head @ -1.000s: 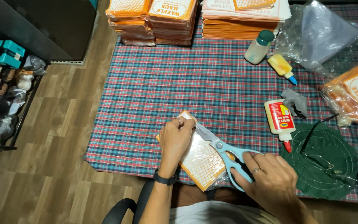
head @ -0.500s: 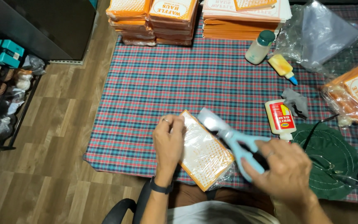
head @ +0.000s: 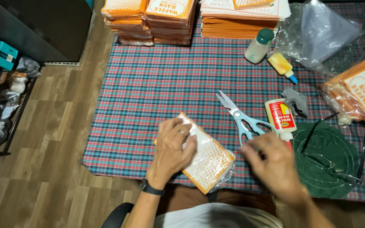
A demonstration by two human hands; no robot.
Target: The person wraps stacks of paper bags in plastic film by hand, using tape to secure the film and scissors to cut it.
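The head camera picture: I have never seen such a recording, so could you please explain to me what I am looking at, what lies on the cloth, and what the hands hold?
There is no machine here. A person wears one camera on the head, and it looks down at that person's own two bare hands.

The surface is a checked cloth. The left hand, with a watch at the wrist, presses flat on a pack of orange and white paper bags in clear plastic. The right hand is blurred and holds nothing; it is just beside the scissors, which lie open on the cloth.

Nearby lie a white glue bottle, a small yellow bottle, a bottle with a green cap, a dark green hat with eyeglasses on it, and stacks of orange bags at the far edge.
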